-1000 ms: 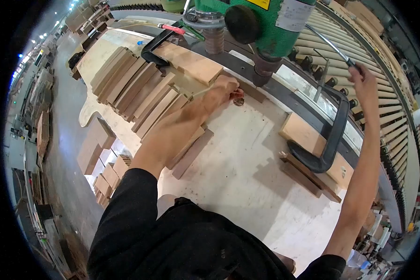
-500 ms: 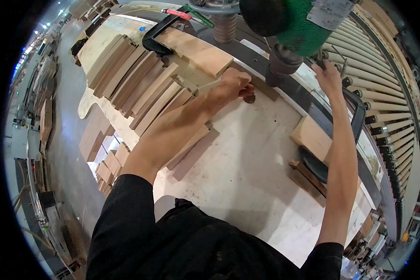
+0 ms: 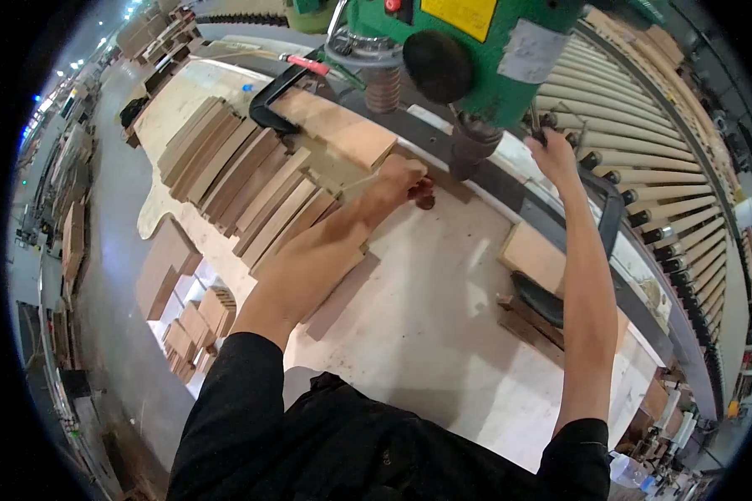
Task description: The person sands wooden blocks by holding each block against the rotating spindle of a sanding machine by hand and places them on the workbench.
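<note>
My left hand [image 3: 403, 180] is closed, fingers curled, beside the end of a pale wooden block [image 3: 334, 125] on the white worktop [image 3: 409, 284]. A small dark round thing [image 3: 426, 202] shows by its fingertips; whether it is gripped I cannot tell. A brown wood strip [image 3: 453, 185] lies along the back edge just past that hand. Above the strip hangs the dark spindle sleeve [image 3: 476, 152] of a green machine [image 3: 510, 63]. My right hand [image 3: 553, 157] is wrapped around a dark lever handle [image 3: 536, 123] at the machine's right side.
Curved wooden pieces [image 3: 234, 167] lie in a row left of my left arm. A black clamp [image 3: 269, 104] holds the pale block; another clamp [image 3: 536, 299] sits by a second wooden block [image 3: 533, 257] at right. Behind runs a roller conveyor [image 3: 643, 142]. Small wood blocks [image 3: 196, 326] stand lower left.
The view has tilted up, so more of the green machine shows and the worktop sits lower and further left. Both hands keep about the same places relative to the worktop and machine.
</note>
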`<state>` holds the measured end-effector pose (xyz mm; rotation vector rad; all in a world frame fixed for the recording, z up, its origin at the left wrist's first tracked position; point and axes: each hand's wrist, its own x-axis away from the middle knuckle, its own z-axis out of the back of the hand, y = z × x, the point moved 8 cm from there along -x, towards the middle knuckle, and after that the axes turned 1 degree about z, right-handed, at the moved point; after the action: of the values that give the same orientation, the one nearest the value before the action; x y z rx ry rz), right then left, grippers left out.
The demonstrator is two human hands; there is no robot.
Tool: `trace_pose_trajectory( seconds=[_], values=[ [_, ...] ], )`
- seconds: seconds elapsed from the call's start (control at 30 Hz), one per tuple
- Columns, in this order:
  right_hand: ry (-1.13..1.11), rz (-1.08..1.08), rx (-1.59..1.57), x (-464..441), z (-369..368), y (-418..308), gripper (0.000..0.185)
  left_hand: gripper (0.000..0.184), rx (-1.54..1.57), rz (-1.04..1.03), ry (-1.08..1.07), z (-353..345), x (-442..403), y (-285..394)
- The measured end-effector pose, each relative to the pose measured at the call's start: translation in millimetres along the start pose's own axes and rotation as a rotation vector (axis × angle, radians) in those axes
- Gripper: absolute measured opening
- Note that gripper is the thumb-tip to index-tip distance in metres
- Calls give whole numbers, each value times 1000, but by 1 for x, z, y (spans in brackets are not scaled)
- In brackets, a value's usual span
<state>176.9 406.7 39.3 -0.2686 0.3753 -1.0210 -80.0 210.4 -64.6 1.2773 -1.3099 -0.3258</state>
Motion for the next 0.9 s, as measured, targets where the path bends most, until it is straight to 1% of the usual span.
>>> trace_pose_trajectory(
  seconds=[0.07,0.1,0.13,0.17,0.2,0.23,0.27,0.33,0.37,0.43,0.53,0.6,0.67,0.73,0.83,0.9],
  values=[
    [79,15,-32,41,50,4,44,12,-24,19,-31,-4,-9,-3],
    [98,3,-86,50,66,18,42,12,-40,38,-43,-7,-10,-9],
    [199,51,-231,69,95,14,40,9,-90,79,-65,-18,-2,-13],
    [143,-45,-238,77,120,10,38,13,-145,118,-86,-29,10,-16],
    [250,3,-196,89,150,0,38,19,-202,157,-105,-36,21,-22],
    [298,37,-226,93,170,-6,40,20,-88,75,-381,-41,-1,-50],
    [347,71,-260,92,188,-10,42,21,-213,29,-311,-38,15,-41],
    [341,37,-177,82,208,-8,42,24,-471,-67,-170,-33,42,-18],
    [284,29,-225,81,212,-18,42,30,-583,-313,-56,-9,-3,-30],
    [280,-4,-280,81,209,-19,43,34,-912,-698,119,0,12,10],
    [282,-42,-258,81,207,-15,43,28,-1000,-826,10,-14,26,21],
    [288,-42,-258,83,206,-18,43,21,-972,-543,-145,-19,-5,-1],
    [301,-25,-288,86,208,-23,43,19,-925,-743,-39,-22,0,5],
    [298,-36,-280,88,208,-24,43,19,-899,-834,-13,-24,8,7],
    [279,-22,-253,86,207,-27,45,20,-884,-798,-71,-24,17,12],
    [229,-52,-151,82,200,-17,45,20,-856,-756,-90,-25,19,16]
  ],
)
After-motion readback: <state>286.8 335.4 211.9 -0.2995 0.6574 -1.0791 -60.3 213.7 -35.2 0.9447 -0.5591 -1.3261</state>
